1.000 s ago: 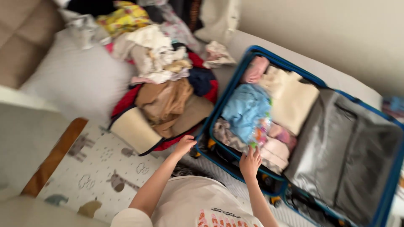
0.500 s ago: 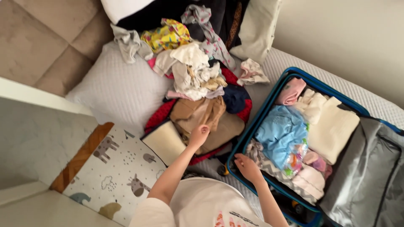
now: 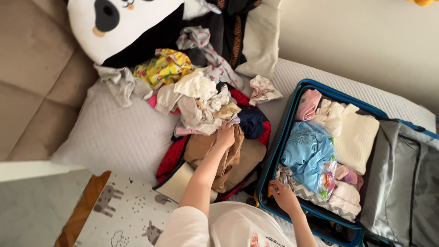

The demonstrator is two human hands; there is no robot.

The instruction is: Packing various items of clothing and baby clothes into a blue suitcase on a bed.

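Note:
My left hand (image 3: 225,135) reaches into the pile of loose clothes (image 3: 201,98) on the bed and rests on a tan garment (image 3: 215,153), fingers curled at the edge of the pale pieces above it. My right hand (image 3: 282,194) holds the near rim of the open blue suitcase (image 3: 292,107). The suitcase lies flat on the bed, one half packed with folded clothes: a light blue piece (image 3: 308,153), a cream knit (image 3: 356,137), pink items (image 3: 308,104).
A grey lid lining (image 3: 407,183) of the suitcase spreads to the right. A white pillow (image 3: 114,137) lies left of the pile, a panda-face cushion (image 3: 123,23) behind it. A mat with animal prints (image 3: 119,215) lies below, a beige wall to the right.
My left hand moved up from the near edge of the pile onto the tan garment. My right hand shifted along the suitcase rim. The view swung upward, showing the panda cushion.

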